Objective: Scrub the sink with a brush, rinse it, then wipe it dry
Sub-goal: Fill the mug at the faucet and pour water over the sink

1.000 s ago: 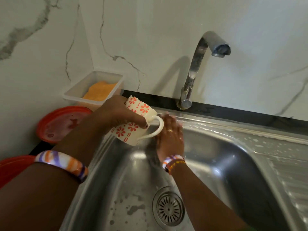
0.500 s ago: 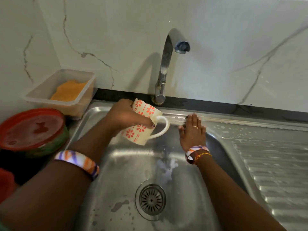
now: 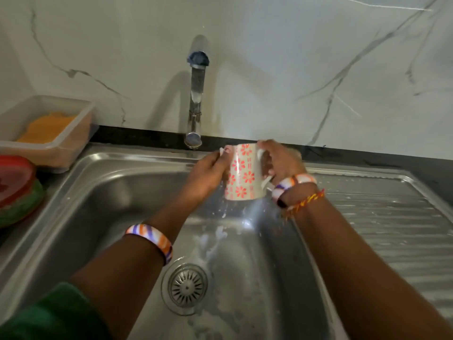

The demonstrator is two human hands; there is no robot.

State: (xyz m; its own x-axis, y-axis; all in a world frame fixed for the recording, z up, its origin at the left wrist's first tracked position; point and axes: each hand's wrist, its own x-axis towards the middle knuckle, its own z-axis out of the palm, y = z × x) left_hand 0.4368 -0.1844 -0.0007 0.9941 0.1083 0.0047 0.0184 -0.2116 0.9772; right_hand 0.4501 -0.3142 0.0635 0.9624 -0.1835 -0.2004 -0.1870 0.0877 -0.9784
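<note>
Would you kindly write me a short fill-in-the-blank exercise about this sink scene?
1. Both hands hold a white ceramic mug patterned with red ____.
2. The mug is held above the stainless steel ____, in front of the chrome tap.
3. The round metal drain strainer lies between the person's two ____.
4. The clear plastic container at left holds something ____ in colour.

Missing words: flowers; sink; forearms; orange

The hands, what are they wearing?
The left hand has a wide bangle striped orange, purple and white, with a green sleeve further up that arm. The right hand has a matching striped bangle plus a thin red and yellow thread band. Both forearms are bare.
</note>
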